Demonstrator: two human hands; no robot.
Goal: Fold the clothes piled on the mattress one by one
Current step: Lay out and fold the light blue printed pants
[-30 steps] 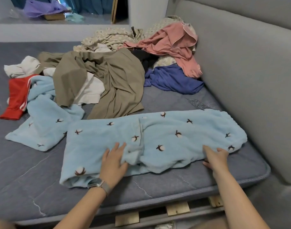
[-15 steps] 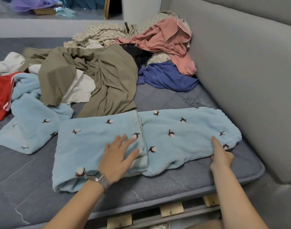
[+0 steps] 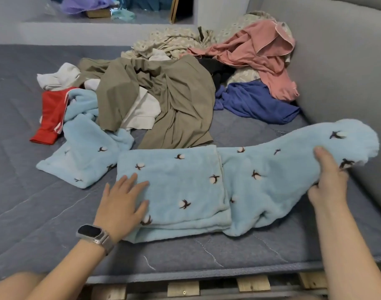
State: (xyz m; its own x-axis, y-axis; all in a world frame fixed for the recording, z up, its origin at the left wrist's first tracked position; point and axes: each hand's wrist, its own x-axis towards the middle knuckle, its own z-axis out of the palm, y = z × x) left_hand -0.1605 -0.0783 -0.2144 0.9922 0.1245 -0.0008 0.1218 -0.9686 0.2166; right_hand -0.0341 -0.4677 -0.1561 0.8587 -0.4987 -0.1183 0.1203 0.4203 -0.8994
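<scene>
Grey mattress (image 3: 33, 213), near edge: your left hand (image 3: 122, 204), fingers spread, pressing folded half of blue fleece garment (image 3: 180, 187); right hand (image 3: 328, 180) pinching, lifting free end. First item half-folded; unfolded pile (image 3: 163, 94) waiting behind.

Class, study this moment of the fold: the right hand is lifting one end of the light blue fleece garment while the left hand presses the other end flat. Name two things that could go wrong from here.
1. The right hand pinches only the near edge of the light blue fleece garment; its far corner droops, so the end may land crooked.
2. The left hand lies flat without gripping; a strong pull could drag the folded half across the mattress.
</scene>
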